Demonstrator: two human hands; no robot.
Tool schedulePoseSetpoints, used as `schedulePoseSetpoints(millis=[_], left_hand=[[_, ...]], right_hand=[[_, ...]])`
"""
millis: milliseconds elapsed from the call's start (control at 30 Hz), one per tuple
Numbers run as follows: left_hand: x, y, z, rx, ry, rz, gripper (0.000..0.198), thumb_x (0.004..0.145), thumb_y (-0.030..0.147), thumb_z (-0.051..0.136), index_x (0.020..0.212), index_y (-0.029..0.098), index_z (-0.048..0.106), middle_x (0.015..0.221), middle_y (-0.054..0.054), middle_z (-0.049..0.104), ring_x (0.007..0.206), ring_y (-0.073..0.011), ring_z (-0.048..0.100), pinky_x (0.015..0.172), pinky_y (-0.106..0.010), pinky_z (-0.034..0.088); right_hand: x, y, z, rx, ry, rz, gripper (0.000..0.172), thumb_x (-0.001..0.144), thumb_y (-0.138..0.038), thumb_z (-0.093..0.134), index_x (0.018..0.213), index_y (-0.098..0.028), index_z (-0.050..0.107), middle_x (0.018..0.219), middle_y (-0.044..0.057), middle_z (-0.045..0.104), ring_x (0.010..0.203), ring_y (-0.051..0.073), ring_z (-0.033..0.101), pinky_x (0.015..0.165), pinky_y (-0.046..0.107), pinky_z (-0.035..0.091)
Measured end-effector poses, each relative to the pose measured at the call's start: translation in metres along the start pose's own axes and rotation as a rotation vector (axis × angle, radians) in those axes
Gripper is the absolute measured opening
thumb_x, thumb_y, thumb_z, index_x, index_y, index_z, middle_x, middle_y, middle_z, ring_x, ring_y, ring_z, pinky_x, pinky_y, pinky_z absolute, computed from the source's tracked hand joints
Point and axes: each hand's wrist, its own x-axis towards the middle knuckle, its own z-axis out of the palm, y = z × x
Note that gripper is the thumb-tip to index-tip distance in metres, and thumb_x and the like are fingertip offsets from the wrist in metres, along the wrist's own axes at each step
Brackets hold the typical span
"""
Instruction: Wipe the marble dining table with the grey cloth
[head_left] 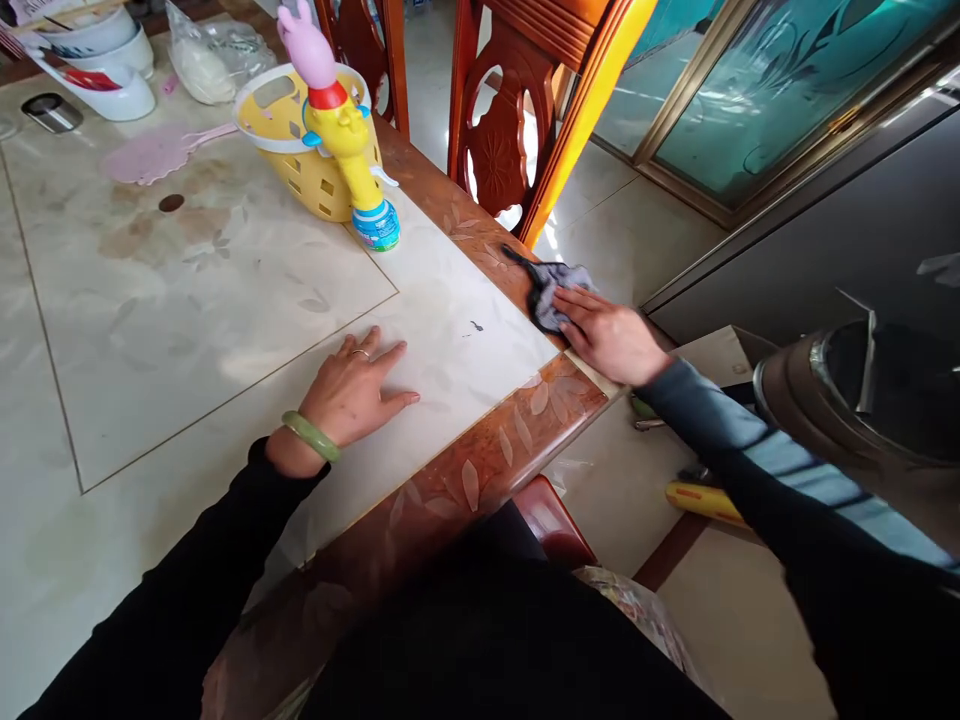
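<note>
Around: I see a yellow basket (289,150) and toy bottle (352,150) at 11 o'clock from the cloth (547,295), and a wooden chair (510,120) at 12.
In the way: a dark mark (475,327) on the table (225,300) between the hands.
Cloth: on the table's wooden edge, long axis 11 to 5 o'clock, thin tail pointing to 11.
Right hand (611,340): fingers flat on the cloth, pressing.
Left hand (356,385): flat on the table, fingers splayed wide.

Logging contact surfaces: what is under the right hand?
A grey cloth lies under the right hand, on the table's wooden border. The surface beneath the cloth is hidden.
</note>
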Motion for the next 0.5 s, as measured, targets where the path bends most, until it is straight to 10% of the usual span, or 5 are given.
schedulePoseSetpoints(millis=[167,400,500], left_hand=[[0.002,0.003,-0.003,0.016,-0.005,-0.004,0.075,0.098,0.054,0.067,0.165,0.024,0.054,0.177,-0.013,0.039,0.16,-0.0418,0.042,0.128,-0.054,0.043],[-0.004,0.004,-0.001,0.007,-0.001,-0.014,0.075,0.098,0.054,0.065,0.166,0.027,0.052,0.178,-0.011,0.037,0.162,-0.0466,0.037,0.124,-0.06,0.046],[-0.005,0.006,0.0,0.009,0.003,-0.022,0.075,0.098,0.053,0.065,0.167,0.026,0.051,0.179,-0.012,0.035,0.162,-0.0487,0.036,0.124,-0.061,0.045]], right_hand=[[0.048,0.006,0.007,0.014,-0.019,0.002,0.056,0.106,-0.029,0.046,0.158,-0.018,0.062,0.168,0.006,0.052,0.158,0.031,0.049,0.137,0.056,0.039],[-0.098,0.013,-0.027,0.093,0.131,0.02,0.037,0.103,-0.039,0.058,0.134,-0.031,0.076,0.15,0.005,0.069,0.139,0.034,0.065,0.12,0.061,0.054],[-0.117,0.02,-0.027,0.082,0.165,0.04,0.022,0.098,-0.04,0.063,0.113,-0.03,0.076,0.132,0.008,0.075,0.125,0.036,0.069,0.11,0.063,0.057]])
